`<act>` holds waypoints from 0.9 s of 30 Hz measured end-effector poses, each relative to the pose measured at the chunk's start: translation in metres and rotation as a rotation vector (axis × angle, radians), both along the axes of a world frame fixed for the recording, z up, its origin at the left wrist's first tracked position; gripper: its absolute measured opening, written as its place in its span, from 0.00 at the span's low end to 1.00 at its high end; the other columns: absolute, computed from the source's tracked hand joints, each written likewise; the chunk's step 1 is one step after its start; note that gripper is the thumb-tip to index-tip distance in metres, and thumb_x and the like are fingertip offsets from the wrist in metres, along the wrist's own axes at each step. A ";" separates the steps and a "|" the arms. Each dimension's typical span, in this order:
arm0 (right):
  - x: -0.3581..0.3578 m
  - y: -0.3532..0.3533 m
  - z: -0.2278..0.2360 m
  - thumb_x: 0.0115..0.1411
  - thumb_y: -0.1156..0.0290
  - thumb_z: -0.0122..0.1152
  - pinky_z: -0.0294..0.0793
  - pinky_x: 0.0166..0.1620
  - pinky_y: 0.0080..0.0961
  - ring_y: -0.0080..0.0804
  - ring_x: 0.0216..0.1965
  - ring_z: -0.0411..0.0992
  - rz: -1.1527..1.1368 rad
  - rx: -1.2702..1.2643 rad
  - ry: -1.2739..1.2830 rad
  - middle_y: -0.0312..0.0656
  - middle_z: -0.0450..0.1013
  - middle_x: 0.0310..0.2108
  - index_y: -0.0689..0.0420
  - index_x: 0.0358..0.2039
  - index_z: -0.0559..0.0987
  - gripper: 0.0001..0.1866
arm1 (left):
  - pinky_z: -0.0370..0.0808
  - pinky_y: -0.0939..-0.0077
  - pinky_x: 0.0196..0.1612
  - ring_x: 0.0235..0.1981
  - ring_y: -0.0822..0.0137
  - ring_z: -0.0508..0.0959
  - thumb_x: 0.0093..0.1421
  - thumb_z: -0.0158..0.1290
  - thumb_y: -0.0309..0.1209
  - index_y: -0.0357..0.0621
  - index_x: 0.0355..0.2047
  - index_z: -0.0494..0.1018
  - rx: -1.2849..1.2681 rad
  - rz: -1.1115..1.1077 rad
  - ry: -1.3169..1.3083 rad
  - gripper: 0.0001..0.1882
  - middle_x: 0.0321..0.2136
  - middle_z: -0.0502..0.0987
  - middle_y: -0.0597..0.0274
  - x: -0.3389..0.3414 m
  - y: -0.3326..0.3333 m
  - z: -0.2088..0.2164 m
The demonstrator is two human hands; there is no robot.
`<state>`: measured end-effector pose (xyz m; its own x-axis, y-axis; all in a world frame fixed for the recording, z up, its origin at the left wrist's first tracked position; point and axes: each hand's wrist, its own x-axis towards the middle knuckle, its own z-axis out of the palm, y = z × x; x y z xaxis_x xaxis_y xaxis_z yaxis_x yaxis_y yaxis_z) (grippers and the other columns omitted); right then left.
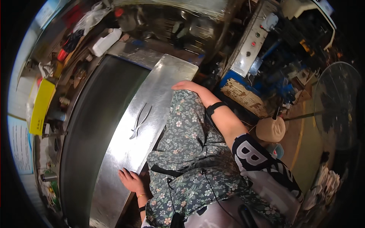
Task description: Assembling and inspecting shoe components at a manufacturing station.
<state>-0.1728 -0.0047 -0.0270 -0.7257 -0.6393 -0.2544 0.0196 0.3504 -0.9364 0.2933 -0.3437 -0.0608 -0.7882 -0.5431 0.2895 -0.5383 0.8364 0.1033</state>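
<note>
A long shiny metal plate [146, 91] slants across the view beside my apron-covered lap. On it lies a metal tool [140, 122] like pliers, with two long curved handles; neither hand touches it. My left hand [131, 181] rests on the plate's near edge, with its fingers spread and nothing in them. Farther ahead, my right hand [186, 86] lies flat over the end of the floral apron [182, 121] at my knee. Its fingertips reach the plate's right edge, and I see nothing held there.
A dark belt-like surface [100, 110] runs left of the plate. Beyond it stand a yellow box [41, 108] and a white plastic jug [106, 42]. To the right are a control panel with buttons [247, 54], a beige container [270, 129] and a round fan [336, 100].
</note>
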 end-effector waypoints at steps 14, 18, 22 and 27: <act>-0.009 -0.014 -0.026 0.62 0.52 0.62 0.69 0.53 0.26 0.27 0.48 0.73 0.076 0.030 0.033 0.37 0.79 0.45 0.57 0.48 0.81 0.22 | 0.61 0.53 0.65 0.63 0.41 0.64 0.68 0.41 0.39 0.35 0.58 0.70 -0.027 0.010 -0.041 0.25 0.63 0.64 0.41 0.018 -0.001 -0.007; -0.009 -0.030 -0.022 0.61 0.53 0.61 0.70 0.52 0.29 0.32 0.47 0.74 0.083 0.135 0.074 0.40 0.80 0.43 0.55 0.47 0.82 0.21 | 0.61 0.54 0.65 0.63 0.41 0.64 0.69 0.40 0.40 0.35 0.58 0.70 -0.036 0.022 -0.042 0.25 0.63 0.64 0.41 0.022 0.000 -0.006; -0.014 -0.011 -0.026 0.59 0.50 0.61 0.71 0.51 0.33 0.38 0.46 0.76 0.107 0.245 0.152 0.42 0.80 0.43 0.55 0.46 0.82 0.23 | 0.61 0.53 0.65 0.64 0.41 0.64 0.70 0.39 0.41 0.35 0.58 0.70 -0.008 -0.007 -0.051 0.25 0.62 0.64 0.39 0.008 0.005 -0.006; 0.023 0.022 -0.036 0.62 0.68 0.58 0.74 0.47 0.25 0.29 0.43 0.77 -0.370 -0.459 -0.089 0.42 0.80 0.42 0.62 0.49 0.79 0.17 | 0.61 0.53 0.65 0.64 0.41 0.63 0.71 0.39 0.42 0.35 0.58 0.70 -0.021 0.037 -0.066 0.26 0.63 0.64 0.39 0.035 0.001 -0.001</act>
